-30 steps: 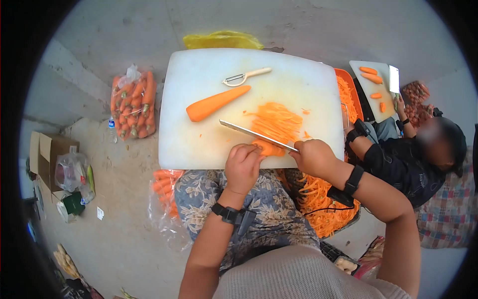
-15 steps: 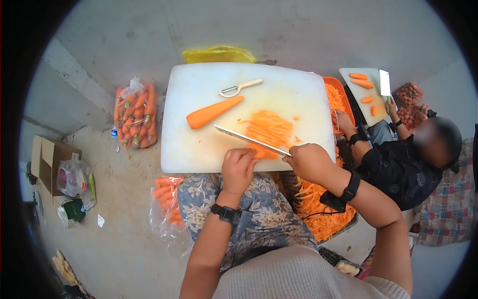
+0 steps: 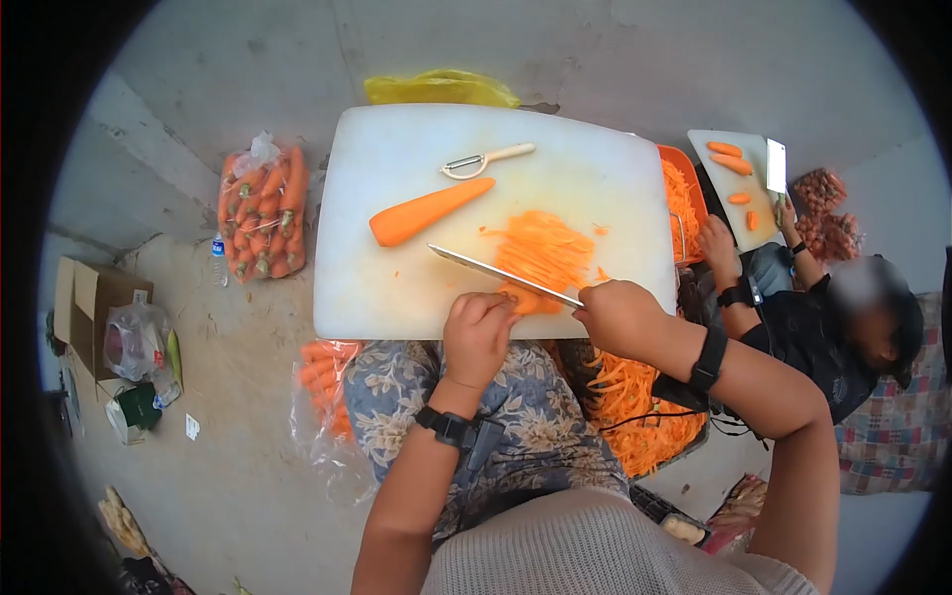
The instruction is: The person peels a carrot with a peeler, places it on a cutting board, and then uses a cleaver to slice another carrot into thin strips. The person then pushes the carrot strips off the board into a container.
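Note:
A large white cutting board [image 3: 397, 297] lies in front of me. My right hand [image 3: 623, 315] grips the handle of a long knife [image 3: 496, 271], its blade pointing left across the board. Near the board's front edge, my left hand [image 3: 480, 337] presses its fingers on a partly cut carrot [image 3: 526, 299] beside the blade. A heap of carrot shreds [image 3: 545, 248] lies just behind the knife. Farther left rests a whole peeled carrot [image 3: 431, 212], with a peeler [image 3: 486, 160] behind it.
Shredded carrot fills an orange tray [image 3: 701, 188] and a dark tray [image 3: 650, 436] on the right. A co-worker [image 3: 813, 337] sits by a smaller board [image 3: 704, 149] holding a cleaver [image 3: 776, 167]. Bagged carrots [image 3: 263, 218] and a cardboard box [image 3: 87, 312] are left.
The view has shifted slightly. The co-worker's hand has moved away from the orange tray's edge, and the head has turned. My hands keep nearly the same places on carrot and knife.

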Demonstrator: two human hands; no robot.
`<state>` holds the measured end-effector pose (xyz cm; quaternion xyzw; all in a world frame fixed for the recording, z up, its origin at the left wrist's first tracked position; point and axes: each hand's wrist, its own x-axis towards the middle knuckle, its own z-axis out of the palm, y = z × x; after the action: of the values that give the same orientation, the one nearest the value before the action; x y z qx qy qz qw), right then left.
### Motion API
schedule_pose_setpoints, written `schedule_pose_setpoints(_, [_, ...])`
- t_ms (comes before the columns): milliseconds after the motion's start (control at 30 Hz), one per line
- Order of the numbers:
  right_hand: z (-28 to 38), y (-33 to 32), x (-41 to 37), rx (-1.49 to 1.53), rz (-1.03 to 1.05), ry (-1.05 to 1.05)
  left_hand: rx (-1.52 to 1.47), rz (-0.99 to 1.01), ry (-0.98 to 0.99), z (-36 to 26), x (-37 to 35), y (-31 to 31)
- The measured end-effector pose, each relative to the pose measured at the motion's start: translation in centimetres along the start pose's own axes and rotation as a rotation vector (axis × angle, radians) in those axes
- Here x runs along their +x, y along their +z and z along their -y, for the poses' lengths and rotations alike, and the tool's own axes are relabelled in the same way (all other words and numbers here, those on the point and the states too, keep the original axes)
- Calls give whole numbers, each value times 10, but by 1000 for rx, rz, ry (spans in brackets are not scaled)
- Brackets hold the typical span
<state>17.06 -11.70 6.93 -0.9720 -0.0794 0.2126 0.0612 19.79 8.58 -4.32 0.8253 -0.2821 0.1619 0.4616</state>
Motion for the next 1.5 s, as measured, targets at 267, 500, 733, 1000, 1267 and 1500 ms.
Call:
schedule_pose_setpoints(267, [7, 20, 19, 158, -175, 84, 18, -6, 6, 2, 2, 2])
schedule_pose_setpoints(500, [7, 7, 28, 111, -75, 80, 29, -29, 39, 0, 0, 2])
schedule_pose_setpoints(733, [-1, 3, 13, 61, -29, 54, 44, -9, 57, -5, 2, 1])
schedule_pose_setpoints(1000, [-1, -9, 18, 93, 78, 89, 49, 26, 41, -5, 6, 1])
schedule_pose_setpoints(1267, [-6, 11, 22, 264, -119, 121, 42, 30, 29, -7, 5, 5])
schedule_pose_setpoints(1500, [-3, 27, 12, 190, -201, 59, 48, 10, 64, -7, 3, 2])
